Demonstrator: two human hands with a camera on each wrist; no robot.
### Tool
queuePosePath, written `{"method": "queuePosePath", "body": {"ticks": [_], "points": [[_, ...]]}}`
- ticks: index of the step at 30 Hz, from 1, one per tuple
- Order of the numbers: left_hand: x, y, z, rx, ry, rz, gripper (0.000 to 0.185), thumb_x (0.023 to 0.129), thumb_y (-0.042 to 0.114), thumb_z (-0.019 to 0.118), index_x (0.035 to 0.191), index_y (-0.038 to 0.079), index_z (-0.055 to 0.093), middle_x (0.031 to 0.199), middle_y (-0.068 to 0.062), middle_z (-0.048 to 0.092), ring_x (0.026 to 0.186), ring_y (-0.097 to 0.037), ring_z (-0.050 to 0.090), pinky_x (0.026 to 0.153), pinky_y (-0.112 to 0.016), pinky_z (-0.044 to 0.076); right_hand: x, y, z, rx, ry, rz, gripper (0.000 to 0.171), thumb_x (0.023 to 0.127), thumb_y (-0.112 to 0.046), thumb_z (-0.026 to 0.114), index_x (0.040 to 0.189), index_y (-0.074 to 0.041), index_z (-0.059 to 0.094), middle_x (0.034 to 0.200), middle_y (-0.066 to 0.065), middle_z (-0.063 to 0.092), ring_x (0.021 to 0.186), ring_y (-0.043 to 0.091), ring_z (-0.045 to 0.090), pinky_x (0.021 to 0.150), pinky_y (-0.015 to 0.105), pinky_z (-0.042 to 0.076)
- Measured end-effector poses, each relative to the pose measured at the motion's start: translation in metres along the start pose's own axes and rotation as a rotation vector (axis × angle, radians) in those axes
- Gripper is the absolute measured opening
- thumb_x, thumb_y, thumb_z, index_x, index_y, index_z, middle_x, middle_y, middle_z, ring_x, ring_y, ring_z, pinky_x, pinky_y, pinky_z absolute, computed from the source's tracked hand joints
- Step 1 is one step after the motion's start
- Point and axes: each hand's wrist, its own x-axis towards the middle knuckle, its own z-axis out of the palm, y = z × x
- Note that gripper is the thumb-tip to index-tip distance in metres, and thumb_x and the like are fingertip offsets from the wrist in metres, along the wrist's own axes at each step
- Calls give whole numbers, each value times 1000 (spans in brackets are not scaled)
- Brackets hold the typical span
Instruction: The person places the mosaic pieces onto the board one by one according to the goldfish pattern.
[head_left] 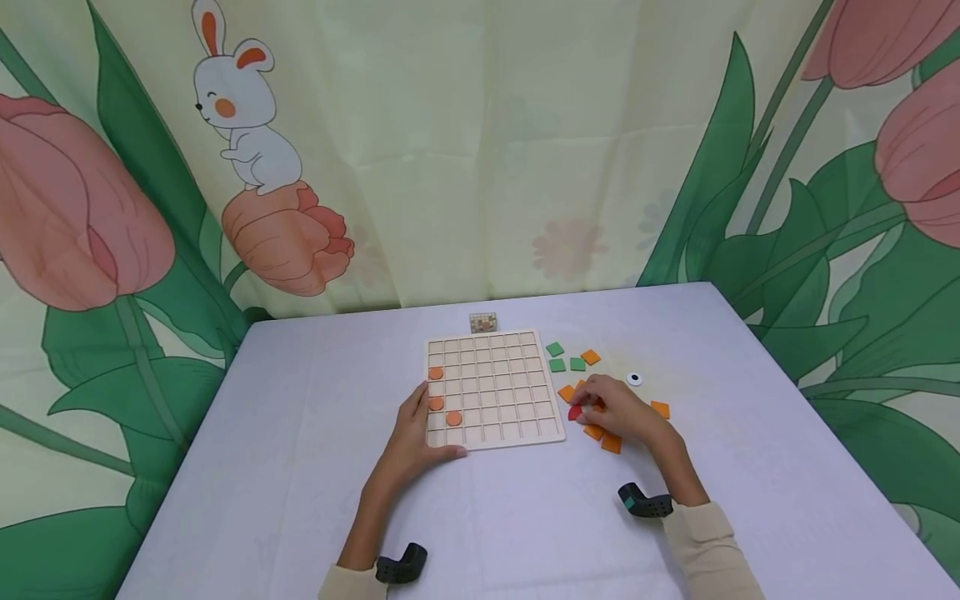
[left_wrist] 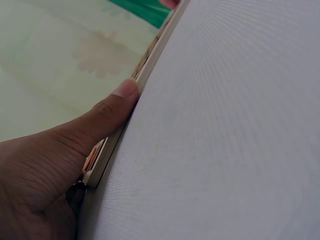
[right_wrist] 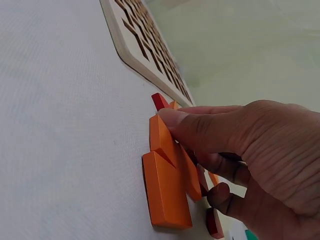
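Observation:
A wooden grid board [head_left: 495, 387] lies on the table with three orange round discs [head_left: 453, 418] in cells near its left side. My left hand [head_left: 420, 437] holds the board's near left corner, thumb along the front edge and fingers at the left edge. In the left wrist view the thumb [left_wrist: 112, 107] presses the board's side. To the right of the board, my right hand [head_left: 615, 406] pinches a red tile [head_left: 575, 412] between thumb and fingertips, low over a cluster of orange square tiles [right_wrist: 167, 190]. The curled fingers hide part of this cluster.
Green square tiles [head_left: 557, 365] and an orange tile [head_left: 591, 357] lie beyond my right hand. A white round piece with a black centre [head_left: 634, 379] and another orange tile [head_left: 660, 409] are farther right. A small patterned box [head_left: 483, 322] stands behind the board.

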Motion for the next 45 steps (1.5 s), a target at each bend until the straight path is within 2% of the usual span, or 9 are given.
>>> {"method": "queuePosePath", "body": {"ticks": [9,14,21,33,45], "points": [[-1,1,0,7,-9,-16,132,63,46,93,160,6,12,167,-14,12,153,-35,13,120,-52,27,0,0,0,-29,18,-5,21,87,-15,77,106,-10,72,98,0,62,92,16,56,82,29,52],[-1,1,-1,4,-8,-3,131,64,45,93,160,5,13,166,-13,13,153,-34,14,121,-52,27,-1,0,0,-65,22,-13,19,88,-17,76,105,-12,71,100,1,62,95,17,55,84,34,53],[-1,2,-1,7,-9,-16,132,64,45,93,160,6,11,167,-14,12,153,-35,13,120,-51,28,1,-2,2,-97,20,3,20,87,-19,78,104,-12,70,101,2,61,97,18,54,87,36,53],[-1,-1,-1,4,-2,7,133,63,46,93,160,5,11,166,-13,13,153,-34,14,121,-52,27,-1,-7,2,-75,23,28,19,86,-19,78,101,-13,68,100,1,61,96,18,54,86,36,53],[-1,-1,-1,22,-14,-17,132,65,45,92,160,5,10,167,-14,11,153,-35,13,121,-51,27,-1,-9,2,-46,26,28,22,85,-17,78,103,-9,68,97,2,62,91,18,54,83,34,53]]}}
